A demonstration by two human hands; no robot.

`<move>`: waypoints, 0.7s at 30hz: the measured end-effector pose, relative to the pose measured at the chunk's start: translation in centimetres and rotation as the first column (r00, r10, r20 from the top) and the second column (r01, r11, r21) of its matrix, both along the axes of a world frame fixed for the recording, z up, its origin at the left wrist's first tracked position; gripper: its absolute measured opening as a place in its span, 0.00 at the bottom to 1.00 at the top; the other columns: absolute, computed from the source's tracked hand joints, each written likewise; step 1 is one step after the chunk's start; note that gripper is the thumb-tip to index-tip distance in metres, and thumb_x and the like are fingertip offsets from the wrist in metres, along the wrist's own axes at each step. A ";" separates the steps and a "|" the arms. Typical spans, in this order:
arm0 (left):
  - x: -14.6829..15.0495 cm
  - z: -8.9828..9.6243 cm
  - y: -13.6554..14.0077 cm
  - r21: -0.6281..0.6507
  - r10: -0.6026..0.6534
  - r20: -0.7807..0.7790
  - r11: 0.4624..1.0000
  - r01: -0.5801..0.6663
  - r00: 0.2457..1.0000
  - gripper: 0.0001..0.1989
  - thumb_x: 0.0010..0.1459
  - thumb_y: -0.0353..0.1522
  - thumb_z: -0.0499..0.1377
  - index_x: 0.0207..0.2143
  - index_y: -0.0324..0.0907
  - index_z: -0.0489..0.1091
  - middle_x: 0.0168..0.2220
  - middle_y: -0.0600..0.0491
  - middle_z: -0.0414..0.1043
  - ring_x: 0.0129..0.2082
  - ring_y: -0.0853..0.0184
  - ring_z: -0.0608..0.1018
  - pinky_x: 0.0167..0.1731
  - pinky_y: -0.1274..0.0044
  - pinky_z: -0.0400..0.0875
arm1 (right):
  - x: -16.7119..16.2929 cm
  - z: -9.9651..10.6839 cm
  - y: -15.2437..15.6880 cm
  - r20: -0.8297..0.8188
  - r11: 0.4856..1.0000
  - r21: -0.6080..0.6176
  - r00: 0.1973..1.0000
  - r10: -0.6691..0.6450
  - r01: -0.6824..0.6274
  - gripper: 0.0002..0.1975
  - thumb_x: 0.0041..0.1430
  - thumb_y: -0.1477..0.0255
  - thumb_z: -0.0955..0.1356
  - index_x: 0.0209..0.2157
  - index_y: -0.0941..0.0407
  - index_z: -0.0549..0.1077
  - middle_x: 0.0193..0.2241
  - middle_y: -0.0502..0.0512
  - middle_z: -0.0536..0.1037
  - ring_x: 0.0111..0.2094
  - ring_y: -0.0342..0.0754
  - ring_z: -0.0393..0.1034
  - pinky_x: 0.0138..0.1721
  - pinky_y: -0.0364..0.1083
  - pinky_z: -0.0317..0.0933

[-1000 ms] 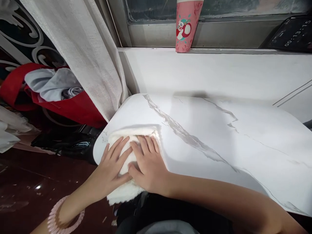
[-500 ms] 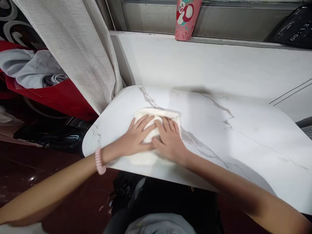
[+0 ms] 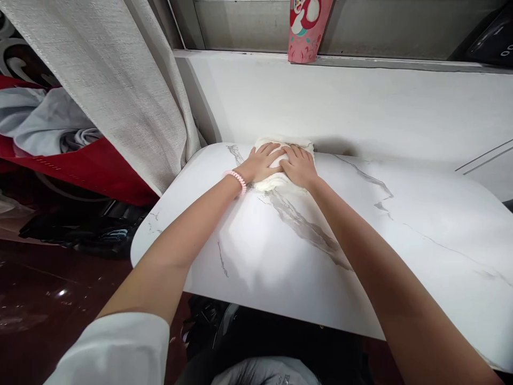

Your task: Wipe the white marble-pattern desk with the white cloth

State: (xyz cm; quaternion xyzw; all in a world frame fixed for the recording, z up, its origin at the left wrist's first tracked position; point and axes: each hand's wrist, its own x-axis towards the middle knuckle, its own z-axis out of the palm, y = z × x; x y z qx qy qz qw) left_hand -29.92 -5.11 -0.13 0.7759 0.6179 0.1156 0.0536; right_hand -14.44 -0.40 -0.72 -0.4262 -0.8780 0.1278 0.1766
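A white tabletop (image 3: 433, 224) with grey marble veining spans the view, its back edge along a white wall (image 3: 360, 107). A pale curtain (image 3: 112, 80) hangs at its left end. Both arms extend forward over the tabletop and converge, the left arm (image 3: 176, 256) rising from a white sleeve (image 3: 116, 350) toward the upper right, the right arm (image 3: 385, 278) slanting toward the upper left; both elbows appear nearly straight. Left of the curtain, a red bag (image 3: 104, 171) holds grey fabric (image 3: 56, 117). A pink patterned cup (image 3: 305, 37) stands on the ledge above the wall, cut off by the frame. The cream fleecy cloth (image 3: 276, 184) lies at the tabletop's back edge, left of centre, beneath both hands. The left hand (image 3: 263, 162) and right hand (image 3: 300, 166) rest flat on it, palms down, fingers extended rather than clenched, pressing without grasping. The left fingertips point rightward to the right hand's thumb side; the right fingers point toward the wall. A pink coiled bracelet (image 3: 237, 179) encircles the left wrist.
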 end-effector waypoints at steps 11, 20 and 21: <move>5.1 0.1 -0.1 0.000 0.034 -0.004 0.999 -0.034 0.999 0.28 0.65 0.47 0.45 0.65 0.50 0.52 0.69 0.49 0.45 0.69 0.57 0.47 0.62 0.50 0.43 | 4.8 -0.7 -0.1 -0.007 0.997 0.049 0.998 -0.060 0.060 0.26 0.61 0.68 0.54 0.60 0.54 0.60 0.61 0.57 0.62 0.62 0.57 0.52 0.62 0.61 0.46; 9.0 0.4 -7.5 0.034 0.072 0.004 0.997 -0.073 0.997 0.28 0.64 0.48 0.48 0.63 0.49 0.55 0.69 0.47 0.46 0.68 0.55 0.48 0.61 0.48 0.45 | 8.9 -0.1 -6.7 0.105 0.997 0.072 0.994 0.006 -0.013 0.27 0.63 0.66 0.53 0.62 0.55 0.57 0.64 0.56 0.58 0.64 0.54 0.50 0.64 0.58 0.44; 9.7 0.4 -8.6 0.047 0.075 0.008 0.996 -0.075 0.997 0.29 0.64 0.48 0.49 0.63 0.48 0.55 0.69 0.46 0.46 0.68 0.54 0.48 0.61 0.48 0.45 | 9.6 0.0 -7.6 0.106 0.997 0.071 0.994 0.033 -0.040 0.27 0.64 0.66 0.53 0.63 0.56 0.57 0.64 0.57 0.57 0.65 0.54 0.49 0.65 0.58 0.43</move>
